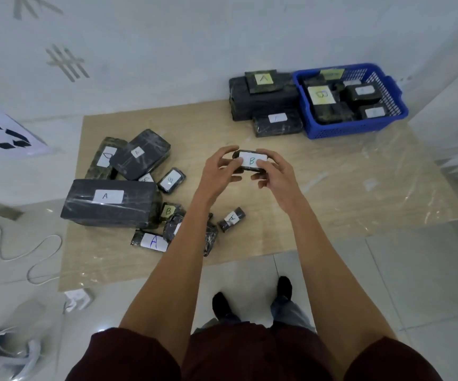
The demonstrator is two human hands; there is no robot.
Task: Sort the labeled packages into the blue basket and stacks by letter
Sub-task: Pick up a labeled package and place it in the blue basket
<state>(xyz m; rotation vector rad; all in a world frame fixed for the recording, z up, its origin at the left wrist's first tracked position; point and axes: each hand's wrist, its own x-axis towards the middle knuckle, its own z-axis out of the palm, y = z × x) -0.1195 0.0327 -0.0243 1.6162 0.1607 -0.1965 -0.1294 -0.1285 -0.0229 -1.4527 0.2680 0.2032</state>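
Above the beige mat's middle, your left hand and right hand grasp a small black wrapped package labeled B. Far right, the blue plastic basket holds several; many unsorted packages remain left.

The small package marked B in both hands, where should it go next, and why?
Probably carry the small package up and right into the blue basket. Both the left hand and right hand hold it, and the basket already contains a B-labeled package.

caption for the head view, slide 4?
Both hands hold a B package above the mat; basket far right.
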